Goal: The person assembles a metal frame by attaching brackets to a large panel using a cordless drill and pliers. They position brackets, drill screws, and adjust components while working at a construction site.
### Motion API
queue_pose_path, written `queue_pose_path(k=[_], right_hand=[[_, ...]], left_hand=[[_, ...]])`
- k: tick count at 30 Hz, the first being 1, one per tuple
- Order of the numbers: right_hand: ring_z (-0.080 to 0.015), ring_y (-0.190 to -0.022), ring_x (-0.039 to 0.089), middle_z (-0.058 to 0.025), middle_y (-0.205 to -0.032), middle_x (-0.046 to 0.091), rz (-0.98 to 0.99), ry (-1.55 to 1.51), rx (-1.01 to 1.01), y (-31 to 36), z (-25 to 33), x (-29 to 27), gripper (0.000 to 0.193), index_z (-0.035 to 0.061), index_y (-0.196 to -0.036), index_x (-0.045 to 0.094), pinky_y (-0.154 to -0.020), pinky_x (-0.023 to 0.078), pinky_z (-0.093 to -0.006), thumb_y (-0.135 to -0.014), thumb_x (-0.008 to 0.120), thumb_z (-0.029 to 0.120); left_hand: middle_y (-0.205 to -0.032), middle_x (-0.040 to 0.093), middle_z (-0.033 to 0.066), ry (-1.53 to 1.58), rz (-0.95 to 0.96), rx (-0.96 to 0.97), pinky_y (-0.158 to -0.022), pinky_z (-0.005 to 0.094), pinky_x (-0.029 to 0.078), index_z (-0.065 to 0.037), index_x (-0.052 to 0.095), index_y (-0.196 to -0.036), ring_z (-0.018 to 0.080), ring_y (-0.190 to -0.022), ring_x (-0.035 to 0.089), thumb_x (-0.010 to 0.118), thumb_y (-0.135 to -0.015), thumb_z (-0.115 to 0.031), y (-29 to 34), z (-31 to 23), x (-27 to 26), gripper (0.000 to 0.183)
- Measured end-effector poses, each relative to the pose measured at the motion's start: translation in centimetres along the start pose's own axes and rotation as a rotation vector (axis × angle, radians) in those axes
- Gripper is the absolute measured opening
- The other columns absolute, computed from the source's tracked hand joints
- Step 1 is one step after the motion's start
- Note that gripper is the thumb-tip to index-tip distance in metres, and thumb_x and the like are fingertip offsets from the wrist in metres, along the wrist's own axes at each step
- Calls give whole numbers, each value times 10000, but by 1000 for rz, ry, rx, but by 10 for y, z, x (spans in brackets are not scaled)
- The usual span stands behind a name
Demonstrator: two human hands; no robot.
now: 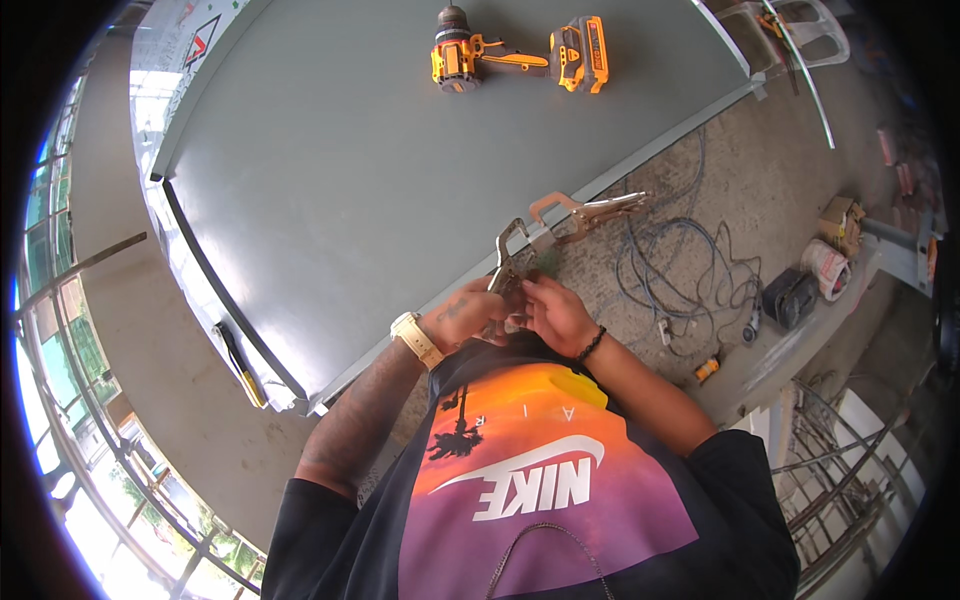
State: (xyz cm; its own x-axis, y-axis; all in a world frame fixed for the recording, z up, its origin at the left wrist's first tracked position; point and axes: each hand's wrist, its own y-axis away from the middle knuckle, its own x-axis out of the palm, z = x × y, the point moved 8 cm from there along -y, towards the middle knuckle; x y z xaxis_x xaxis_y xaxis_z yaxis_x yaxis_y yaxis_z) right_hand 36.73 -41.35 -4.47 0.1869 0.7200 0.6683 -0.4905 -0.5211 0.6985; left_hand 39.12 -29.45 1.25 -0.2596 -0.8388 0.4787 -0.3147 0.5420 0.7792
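Note:
Both my hands meet at the near edge of a large grey sheet-metal panel (330,190), close to my body. My left hand (468,316) is wrapped round the handles of a locking C-clamp (510,240), whose jaws reach over the panel's edge. Against the same clamp's handle end, the bent fingers of my right hand (558,316) are closed; the exact grip is partly hidden. Just right of it, a second locking C-clamp (560,212) sits on the panel edge, its handles pointing right.
A yellow and black cordless drill (520,60) lies on the panel's far part. A yellow-handled tool (240,365) rests beyond its left edge. Coiled cables (670,270) lie on the floor at right, near a dark bag (788,298), a white bucket (826,268) and a plastic chair (815,35).

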Motion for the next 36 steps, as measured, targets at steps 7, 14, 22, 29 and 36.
queue_pose_path(k=[7, 14, 22, 29, 36], right_hand=[[-150, -969, 661, -32, -1053, 686, 26, 14, -7, -6, -3, -3, 178, 116, -1171, 585, -869, 507, -353, -1091, 458, 213], [-127, -931, 640, -21, -1049, 669, -27, 42, -21, -7, -2, -7, 177, 120, -1180, 585, -845, 504, -331, -1088, 466, 213], [-113, -879, 624, -8, -979, 655, -16, 59, -54, -10, -5, -10, 177, 104, -1135, 602, -808, 500, -299, -1083, 487, 227], [-105, -849, 624, -12, -935, 661, -51, 70, -97, -17, -10, -13, 198, 79, -1048, 630, -761, 506, -279, -1063, 512, 237], [-108, -813, 627, -22, -938, 680, -55, 55, -139, -23, -12, -18, 194, 79, -1019, 639, -731, 509, -278, -1045, 537, 241]], left_hand=[[-976, 655, 69, -14, -33, -5, -708, 344, 603, -32, 617, -1185, 139, -804, 622, 535, -976, -139, -3, 7, -11, 249], [-823, 647, 18, -177, -76, -21, -602, 285, 581, -22, 670, -1102, 113, -654, 646, 606, -1060, -344, -10, 10, -10, 331], [-695, 612, 22, -408, -207, -72, -524, 293, 544, -4, 699, -1034, 133, -549, 630, 644, -1034, -329, -11, 2, -15, 330], [-665, 586, 33, -530, -278, -65, -515, 313, 536, 28, 727, -933, 149, -531, 609, 685, -990, -374, -10, 0, -18, 408], [-654, 539, -10, -483, -267, -86, -518, 284, 543, 0, 708, -989, 115, -531, 587, 672, -1000, -320, -13, 2, -11, 322]])
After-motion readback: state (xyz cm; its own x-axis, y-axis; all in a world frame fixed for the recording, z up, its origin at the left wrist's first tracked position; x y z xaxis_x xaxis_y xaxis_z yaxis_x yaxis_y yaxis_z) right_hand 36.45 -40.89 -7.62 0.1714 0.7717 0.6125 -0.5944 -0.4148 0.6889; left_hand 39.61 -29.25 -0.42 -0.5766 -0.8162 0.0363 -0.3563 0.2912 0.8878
